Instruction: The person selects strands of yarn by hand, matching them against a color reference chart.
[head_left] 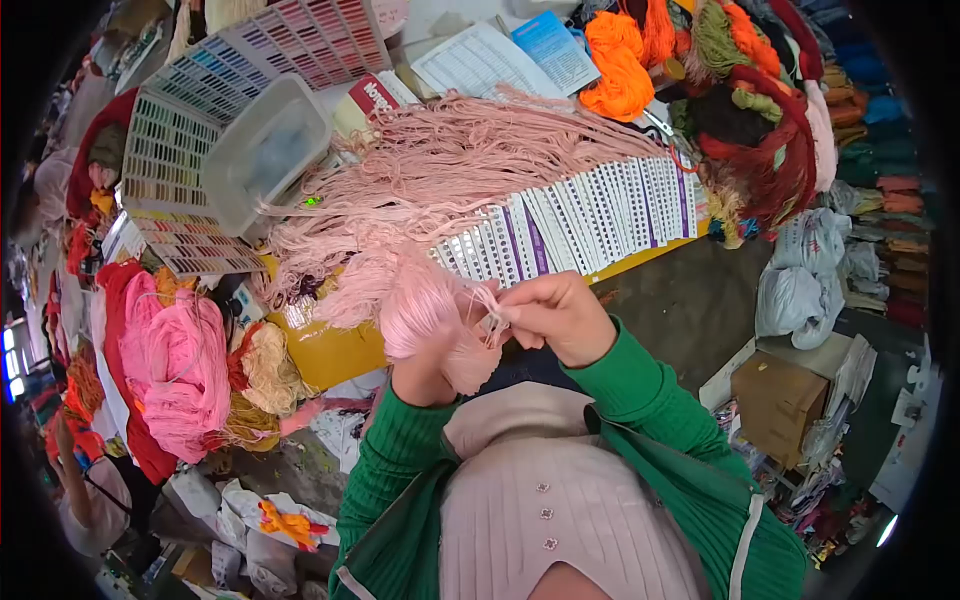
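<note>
Centre of frame: the left hand (425, 368), largely hidden, gripped the pale pink thread bundle (420, 300) just off the desk (330, 350) edge. The right hand (555, 318) pinched a few strands (488, 305). A sideways pull could have snagged neighbouring threads and tangled the bundle.

Yellow table (330, 352) carries pink yarn (450, 170), label cards (590, 215), colour charts (195, 95) and a plastic tub (265, 150)

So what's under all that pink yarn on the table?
A row of white cards with purple stripes peeks out from under the pink yarn, lying on the yellow table. The yarn covers the row's left end, so what lies there cannot be seen.
</note>
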